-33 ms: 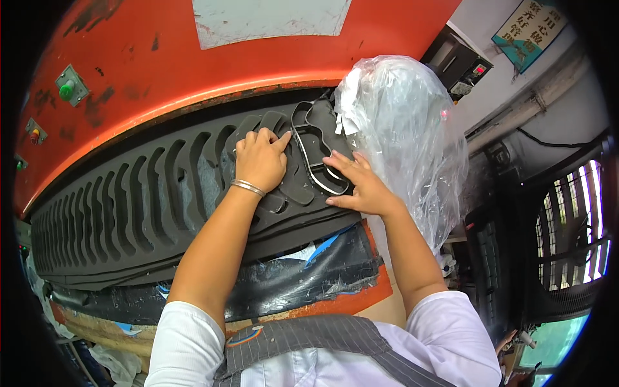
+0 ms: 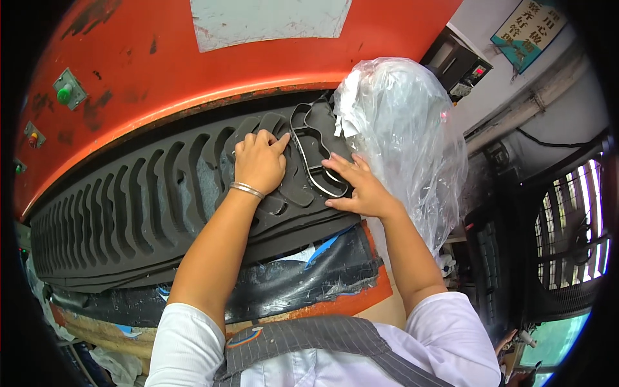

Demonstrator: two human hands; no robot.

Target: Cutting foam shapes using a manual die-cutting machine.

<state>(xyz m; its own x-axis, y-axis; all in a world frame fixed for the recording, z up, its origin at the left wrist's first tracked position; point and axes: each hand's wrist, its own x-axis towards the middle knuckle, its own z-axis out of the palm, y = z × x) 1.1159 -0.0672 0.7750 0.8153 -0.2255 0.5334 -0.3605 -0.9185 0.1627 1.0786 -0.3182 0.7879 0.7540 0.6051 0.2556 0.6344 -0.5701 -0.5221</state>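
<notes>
A curved metal cutting die (image 2: pixel 316 151) lies on the dark grey foam sheet (image 2: pixel 219 122), near its right end. My right hand (image 2: pixel 364 187) is at the die's near right end, its fingers over the metal rim and its thumb by the near corner. Left of the die, my left hand (image 2: pixel 260 161) rests on the foam with bent fingers; its thumb reaches to the die's left edge. Its fingertips are hidden, so what they grip does not show. Loose wavy foam pieces (image 2: pixel 296 190) lie between my hands. A row of curved cut-outs runs leftward along the sheet.
Behind the foam stands an orange-red machine (image 2: pixel 155 58) with a green button (image 2: pixel 64 95). A large clear plastic bag (image 2: pixel 406 129) bulges beside my right hand. Torn black sheeting (image 2: pixel 284 284) covers the near edge. A fan (image 2: pixel 570 226) stands at the far right.
</notes>
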